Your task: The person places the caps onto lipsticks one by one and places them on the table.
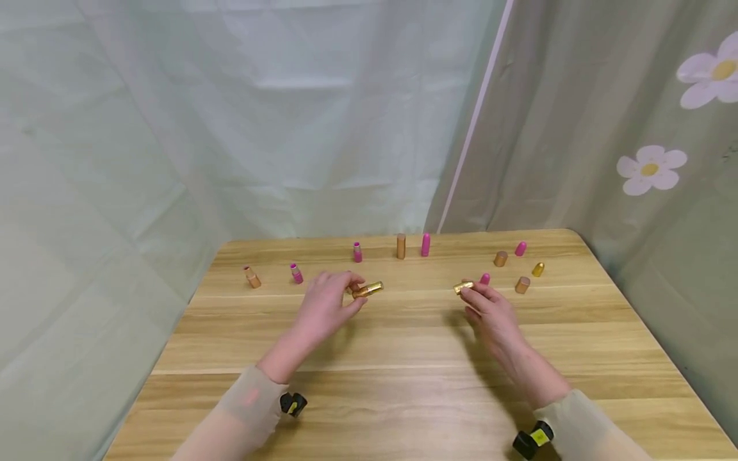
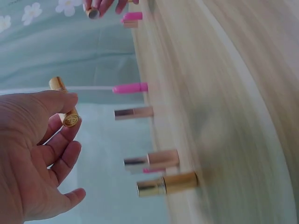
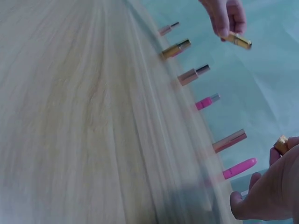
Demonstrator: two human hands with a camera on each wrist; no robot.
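Note:
My left hand pinches a gold lipstick tube between thumb and fingers, above the table. In the left wrist view the tube tilts, with its round end facing the camera and the other fingers spread loosely. My right hand pinches a short gold lipstick cap by its end. The two gold pieces are apart, pointing roughly toward each other. Fingers cover part of each piece. A gold lipstick base stands on the table, mostly hidden behind the left hand in the head view.
Uncapped copper and pink lipstick bases stand at left. A closed copper lipstick and closed pink lipstick stand at the back. Several loose caps, including a gold cap, stand at right. A curtain hangs behind the table.

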